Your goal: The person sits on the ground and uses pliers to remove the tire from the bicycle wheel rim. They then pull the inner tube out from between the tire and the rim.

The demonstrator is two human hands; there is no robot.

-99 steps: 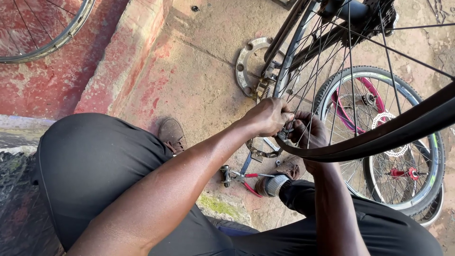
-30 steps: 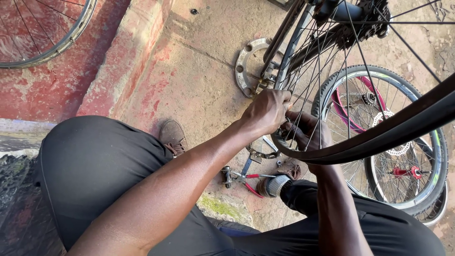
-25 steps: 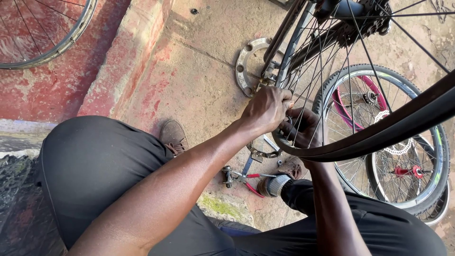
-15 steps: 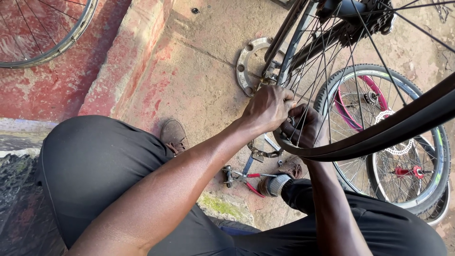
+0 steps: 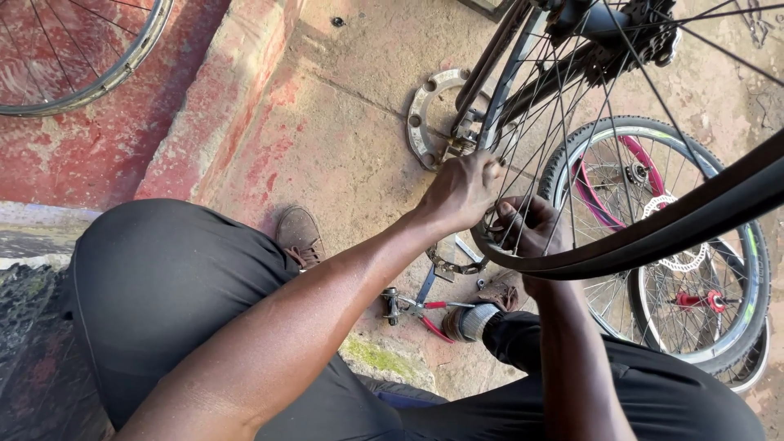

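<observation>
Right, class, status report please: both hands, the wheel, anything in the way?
Left hand and right hand both gripping the bicycle wheel rim among the spokes. Wheel raised, tyre on. Pliers and a metal ring on the ground below.

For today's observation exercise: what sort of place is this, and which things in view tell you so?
Probably an outdoor or roadside bicycle repair spot. Both hands, left hand and right hand, work at a spoked wheel; a spare wheel lies on the bare concrete floor, with red-handled pliers beside it.
</observation>
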